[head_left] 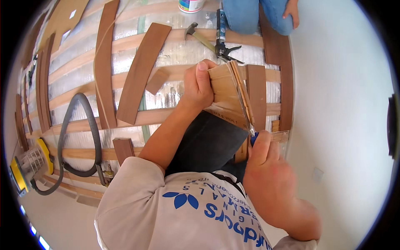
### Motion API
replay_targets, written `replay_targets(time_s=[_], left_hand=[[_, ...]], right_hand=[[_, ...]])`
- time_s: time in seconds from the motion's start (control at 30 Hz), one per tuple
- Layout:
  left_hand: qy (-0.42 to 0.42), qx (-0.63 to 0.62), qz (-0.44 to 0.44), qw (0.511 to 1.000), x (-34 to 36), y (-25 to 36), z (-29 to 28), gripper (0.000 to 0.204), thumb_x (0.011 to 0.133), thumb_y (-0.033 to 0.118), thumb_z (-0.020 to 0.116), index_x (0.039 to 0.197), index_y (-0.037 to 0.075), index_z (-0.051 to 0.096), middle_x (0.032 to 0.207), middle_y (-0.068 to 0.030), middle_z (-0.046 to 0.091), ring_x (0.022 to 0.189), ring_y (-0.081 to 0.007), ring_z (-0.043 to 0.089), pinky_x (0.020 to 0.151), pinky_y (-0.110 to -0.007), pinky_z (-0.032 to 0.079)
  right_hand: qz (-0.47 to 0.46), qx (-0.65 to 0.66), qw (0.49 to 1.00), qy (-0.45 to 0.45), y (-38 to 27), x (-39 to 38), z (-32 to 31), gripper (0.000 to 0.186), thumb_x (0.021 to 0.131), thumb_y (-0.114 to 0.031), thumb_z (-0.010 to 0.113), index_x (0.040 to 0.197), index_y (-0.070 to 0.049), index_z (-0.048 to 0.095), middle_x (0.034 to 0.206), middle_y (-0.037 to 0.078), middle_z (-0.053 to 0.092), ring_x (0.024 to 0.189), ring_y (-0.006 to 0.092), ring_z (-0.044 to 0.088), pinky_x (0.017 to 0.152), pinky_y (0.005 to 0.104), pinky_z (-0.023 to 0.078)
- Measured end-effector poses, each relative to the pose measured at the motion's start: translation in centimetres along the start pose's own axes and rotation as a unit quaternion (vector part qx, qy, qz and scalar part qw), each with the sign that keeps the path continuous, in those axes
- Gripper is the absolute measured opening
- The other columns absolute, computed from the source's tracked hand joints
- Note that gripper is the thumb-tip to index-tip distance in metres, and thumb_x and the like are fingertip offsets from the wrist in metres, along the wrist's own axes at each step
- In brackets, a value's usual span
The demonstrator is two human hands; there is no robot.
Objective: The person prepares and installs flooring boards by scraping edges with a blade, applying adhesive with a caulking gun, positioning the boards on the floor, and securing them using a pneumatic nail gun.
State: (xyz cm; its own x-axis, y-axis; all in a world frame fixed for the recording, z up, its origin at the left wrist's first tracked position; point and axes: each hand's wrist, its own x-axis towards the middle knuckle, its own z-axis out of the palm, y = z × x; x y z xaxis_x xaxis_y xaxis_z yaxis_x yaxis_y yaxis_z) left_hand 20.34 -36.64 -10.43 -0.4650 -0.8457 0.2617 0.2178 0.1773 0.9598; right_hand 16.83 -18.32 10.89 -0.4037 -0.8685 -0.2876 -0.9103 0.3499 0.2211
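At centre frame: a short offcut of wood flooring board [225, 93] is held up above the lap, tilted, its layered edge facing right.
Left hand [199, 85]: fingers wrapped over the board's left end, thumb on top, gripping it firmly.
Right hand [266, 175]: curled around a blue-handled tool [253, 135], probably a knife or blade, its tip at the board's lower right edge; the fingers are closed on the handle.
Handling: the board looks stiff and fairly light, with a smooth face and a rough, splintery edge; it seems best held across its broad faces, away from the worked edge.
Floor: pale wooden battens [137, 41] run over silvery foil underlay [83, 50].
Planks: dark brown flooring planks [143, 71] lie loose across the battens.
Upper centre: a hammer [200, 36] and a caulking gun [221, 37] lie beside a kneeling person's jeans [246, 14].
Lower left: a grey hose [79, 137] loops to a yellow power tool [29, 166].
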Motion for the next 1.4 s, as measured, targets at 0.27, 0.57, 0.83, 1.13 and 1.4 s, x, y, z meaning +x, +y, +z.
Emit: replay_targets(time_s=[0.27, 0.57, 0.83, 1.13, 1.4], left_hand=[[-0.005, -0.006, 0.011, 1.000, 0.0, 0.5, -0.8, 0.058, 0.115, 0.031, 0.028, 0.084, -0.003, 0.063, 0.069, -0.0063, 0.062, 0.063, -0.0141, 0.056, 0.060, -0.030, 0.045], [0.009, -0.029, 0.005, 1.000, 0.0, 0.3, -0.4, 0.056, 0.115, 0.030, 0.030, 0.084, -0.003, 0.064, 0.067, -0.0085, 0.061, 0.061, -0.0165, 0.055, 0.059, -0.032, 0.045], [0.015, -0.017, 0.016, 1.000, 0.1, -0.4, -0.4, 0.054, 0.114, 0.028, 0.031, 0.084, -0.002, 0.065, 0.066, -0.0116, 0.060, 0.060, -0.0227, 0.056, 0.060, -0.035, 0.046], [0.008, -0.006, 0.023, 1.000, 0.1, -0.2, -0.5, 0.052, 0.113, 0.027, 0.032, 0.085, -0.001, 0.066, 0.069, -0.0146, 0.062, 0.061, -0.0273, 0.060, 0.061, -0.036, 0.047], [0.008, 0.024, 0.051, 0.998, 0.0, -0.3, -0.3, 0.060, 0.116, 0.033, 0.026, 0.085, -0.003, 0.063, 0.069, -0.0056, 0.063, 0.060, -0.0133, 0.053, 0.058, -0.028, 0.044]], right_hand=[[0.023, 0.305, 0.951, -0.035, 1.8, 0.0, -1.6, 0.034, 0.101, -0.017, 0.064, 0.128, -0.001, 0.051, 0.087, 0.018, 0.067, 0.061, 0.0356, 0.068, 0.055, 0.0383, 0.056], [0.056, 0.370, 0.926, -0.056, 3.0, 2.9, -4.4, 0.027, 0.105, -0.020, 0.060, 0.124, -0.003, 0.054, 0.075, 0.023, 0.065, 0.064, 0.0463, 0.065, 0.056, 0.0521, 0.050], [0.049, 0.326, 0.938, -0.104, 2.7, 4.9, -5.6, 0.022, 0.109, -0.018, 0.053, 0.122, 0.000, 0.053, 0.070, 0.020, 0.061, 0.061, 0.0402, 0.064, 0.058, 0.0433, 0.048], [0.082, 0.300, 0.937, -0.157, 2.1, 5.5, -6.9, 0.022, 0.108, -0.016, 0.052, 0.123, -0.001, 0.052, 0.078, 0.027, 0.064, 0.071, 0.0501, 0.064, 0.065, 0.0505, 0.050], [0.116, 0.224, 0.943, -0.218, 1.0, 6.3, -8.2, 0.021, 0.107, -0.016, 0.052, 0.120, 0.001, 0.049, 0.075, 0.029, 0.065, 0.071, 0.0514, 0.064, 0.066, 0.0556, 0.050]])
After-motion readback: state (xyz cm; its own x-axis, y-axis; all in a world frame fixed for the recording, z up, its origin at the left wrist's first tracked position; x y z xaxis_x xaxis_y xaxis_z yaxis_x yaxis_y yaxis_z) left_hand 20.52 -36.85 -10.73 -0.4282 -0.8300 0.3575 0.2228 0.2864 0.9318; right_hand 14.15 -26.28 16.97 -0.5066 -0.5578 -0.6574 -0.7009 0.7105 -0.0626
